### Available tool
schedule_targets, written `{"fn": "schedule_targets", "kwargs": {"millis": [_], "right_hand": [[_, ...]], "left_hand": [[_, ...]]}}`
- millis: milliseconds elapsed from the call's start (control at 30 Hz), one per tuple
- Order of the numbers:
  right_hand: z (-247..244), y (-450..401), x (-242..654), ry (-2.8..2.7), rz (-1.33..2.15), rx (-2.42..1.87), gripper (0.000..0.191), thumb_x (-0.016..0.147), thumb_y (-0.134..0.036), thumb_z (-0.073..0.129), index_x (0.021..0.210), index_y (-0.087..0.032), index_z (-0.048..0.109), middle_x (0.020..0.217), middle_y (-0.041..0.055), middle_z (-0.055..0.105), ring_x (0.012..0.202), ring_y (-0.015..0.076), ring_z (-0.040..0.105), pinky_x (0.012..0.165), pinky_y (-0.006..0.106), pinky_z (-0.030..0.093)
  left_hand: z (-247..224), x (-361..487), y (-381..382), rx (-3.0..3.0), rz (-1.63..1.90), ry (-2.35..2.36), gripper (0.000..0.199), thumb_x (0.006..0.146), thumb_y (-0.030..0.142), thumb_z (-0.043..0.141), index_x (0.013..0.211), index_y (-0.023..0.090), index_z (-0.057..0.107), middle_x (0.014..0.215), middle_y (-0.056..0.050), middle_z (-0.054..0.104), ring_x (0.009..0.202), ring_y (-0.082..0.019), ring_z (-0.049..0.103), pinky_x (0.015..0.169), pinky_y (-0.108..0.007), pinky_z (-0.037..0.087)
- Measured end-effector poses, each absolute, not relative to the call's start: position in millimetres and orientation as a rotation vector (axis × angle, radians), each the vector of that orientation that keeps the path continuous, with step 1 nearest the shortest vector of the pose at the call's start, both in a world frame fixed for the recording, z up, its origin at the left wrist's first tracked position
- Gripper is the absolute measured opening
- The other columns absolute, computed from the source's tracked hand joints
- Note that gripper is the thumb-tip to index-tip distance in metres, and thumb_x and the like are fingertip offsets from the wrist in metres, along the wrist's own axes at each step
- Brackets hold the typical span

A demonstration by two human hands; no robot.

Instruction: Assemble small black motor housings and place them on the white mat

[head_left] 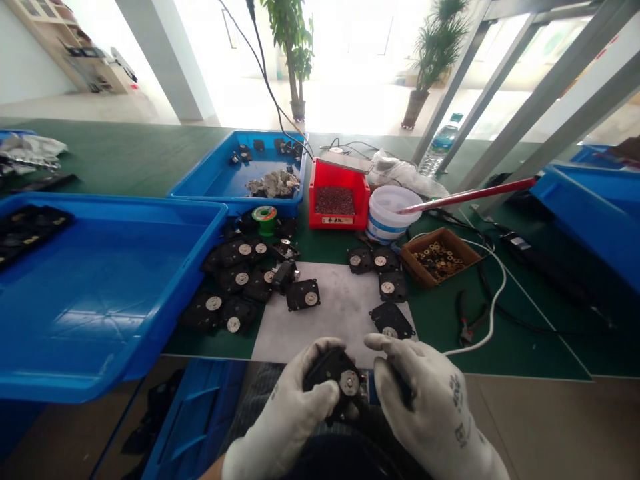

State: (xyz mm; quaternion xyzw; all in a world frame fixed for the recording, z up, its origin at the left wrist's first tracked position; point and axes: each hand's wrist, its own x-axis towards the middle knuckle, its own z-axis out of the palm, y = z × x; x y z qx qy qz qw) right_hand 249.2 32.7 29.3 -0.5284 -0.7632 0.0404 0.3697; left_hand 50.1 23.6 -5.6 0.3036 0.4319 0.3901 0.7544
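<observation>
In front of my body, just below the table edge, my left hand [300, 400] in a white glove grips a black plastic housing [330, 373] with a round silver metal disc on it. The thumb presses beside the disc. Right of it, my gloved right hand [420, 393] has curled fingers by a small blue part [371, 387] at the housing's side. What lies inside those fingers is dark and mostly hidden. Similar housings lie on the table: one [303, 295] on a white sheet [330, 320], a pile [233, 280] to the left, and several to the right [393, 287].
Blue trays [100, 267] [200, 173] stand left and behind. Centrally are a red bin [340, 193] of small brown pieces, a white bucket [393, 213] and a green solder spool [265, 221]. Right: a cardboard box [440, 257] of brass-coloured parts, pliers [467, 323] and a white cable [493, 313].
</observation>
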Motion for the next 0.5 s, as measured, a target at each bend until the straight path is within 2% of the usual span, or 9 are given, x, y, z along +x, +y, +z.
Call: {"fn": "schedule_targets", "kwargs": {"millis": [133, 500], "right_hand": [[29.3, 33.3, 245.3, -1.983, 0.104, -1.330, 0.022, 0.095, -0.016, 0.053, 0.104, -0.024, 0.071, 0.075, 0.0031, 0.075, 0.060, 0.0217, 0.071, 0.059, 0.035, 0.055], [30.9, 34.4, 240.3, -1.997, 0.093, -1.325, 0.022, 0.096, -0.017, 0.053, 0.105, -0.022, 0.073, 0.078, 0.0041, 0.077, 0.061, 0.0223, 0.071, 0.059, 0.036, 0.053]], "left_hand": [[-12.3, 47.8, 24.4, 0.798, 0.820, 0.944, 0.063, 0.079, 0.052, 0.086, 0.130, 0.020, 0.066, 0.115, -0.011, 0.072, 0.109, -0.032, 0.067, 0.091, -0.038, 0.057], [-9.0, 49.7, 23.9, 0.858, 0.839, 0.941, 0.068, 0.078, 0.062, 0.084, 0.128, 0.019, 0.067, 0.121, -0.011, 0.074, 0.117, -0.036, 0.067, 0.100, -0.041, 0.055]]}}
